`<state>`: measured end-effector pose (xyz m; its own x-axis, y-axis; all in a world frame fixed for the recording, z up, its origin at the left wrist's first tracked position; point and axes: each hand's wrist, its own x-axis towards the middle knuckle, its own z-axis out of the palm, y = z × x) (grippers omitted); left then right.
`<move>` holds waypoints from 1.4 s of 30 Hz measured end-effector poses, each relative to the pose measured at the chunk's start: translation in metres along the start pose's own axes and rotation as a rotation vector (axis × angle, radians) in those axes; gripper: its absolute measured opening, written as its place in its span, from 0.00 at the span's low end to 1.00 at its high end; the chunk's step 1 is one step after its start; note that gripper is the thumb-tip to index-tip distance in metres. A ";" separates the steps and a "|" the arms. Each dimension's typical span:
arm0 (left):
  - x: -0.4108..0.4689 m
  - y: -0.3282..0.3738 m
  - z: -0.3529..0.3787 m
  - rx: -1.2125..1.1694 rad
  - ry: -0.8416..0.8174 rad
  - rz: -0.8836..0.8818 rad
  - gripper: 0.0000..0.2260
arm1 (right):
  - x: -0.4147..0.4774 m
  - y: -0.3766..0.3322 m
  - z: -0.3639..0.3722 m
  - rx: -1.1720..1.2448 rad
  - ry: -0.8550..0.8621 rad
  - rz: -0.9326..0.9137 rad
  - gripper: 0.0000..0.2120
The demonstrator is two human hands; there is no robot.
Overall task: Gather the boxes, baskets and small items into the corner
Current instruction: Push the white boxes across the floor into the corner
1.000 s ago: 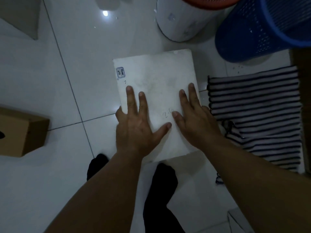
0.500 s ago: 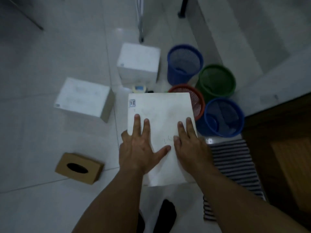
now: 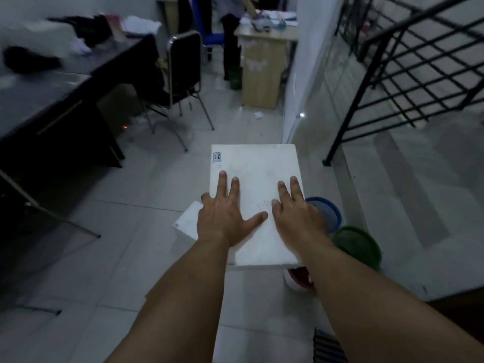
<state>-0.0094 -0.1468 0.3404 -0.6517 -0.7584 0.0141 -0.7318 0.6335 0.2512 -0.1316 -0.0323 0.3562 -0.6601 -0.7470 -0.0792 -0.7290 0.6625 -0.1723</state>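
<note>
White box (image 3: 258, 176): beside the blue basket (image 3: 328, 212), under your left hand (image 3: 222, 221) and right hand (image 3: 296, 218), both flat with straight fingers. Step judged: placing. Next: settle it snug against that basket.

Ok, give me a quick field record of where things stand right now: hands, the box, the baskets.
left hand: flat on top of the white box, fingers straight, thumb spread
right hand: flat on the same top, near its right edge
white box: label at the far left corner; lifted or resting, cannot tell
baskets: blue basket, green basket and red basket close together on the right, partly hidden
second white box: lower left, partly behind the left hand
</note>
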 end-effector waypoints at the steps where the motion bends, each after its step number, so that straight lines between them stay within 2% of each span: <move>1: -0.004 -0.004 -0.006 -0.003 0.016 -0.036 0.49 | 0.001 -0.006 -0.005 0.015 0.005 -0.030 0.27; 6: -0.043 -0.051 -0.032 0.002 0.095 -0.264 0.48 | -0.004 -0.066 -0.010 -0.003 0.015 -0.248 0.27; 12: -0.151 -0.170 -0.071 -0.004 0.219 -0.645 0.47 | -0.054 -0.216 0.012 -0.061 -0.021 -0.665 0.27; 22: -0.434 -0.372 -0.148 0.128 0.339 -1.212 0.46 | -0.277 -0.500 0.078 0.052 -0.217 -1.227 0.26; 26: -0.513 -0.424 -0.163 0.149 0.361 -1.319 0.46 | -0.350 -0.566 0.096 0.080 -0.288 -1.339 0.26; 30: -0.546 -0.463 -0.165 0.123 0.380 -1.384 0.46 | -0.382 -0.612 0.116 0.067 -0.327 -1.397 0.26; 36: -0.549 -0.542 -0.156 0.063 0.359 -1.441 0.46 | -0.381 -0.689 0.158 0.027 -0.360 -1.433 0.26; 42: -0.513 -0.663 -0.158 0.031 0.340 -1.475 0.46 | -0.343 -0.803 0.205 0.011 -0.390 -1.450 0.26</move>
<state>0.8419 -0.2022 0.3194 0.7202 -0.6937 -0.0067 -0.6757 -0.7036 0.2199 0.7170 -0.3192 0.3207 0.7036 -0.7052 -0.0876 -0.6874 -0.6442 -0.3353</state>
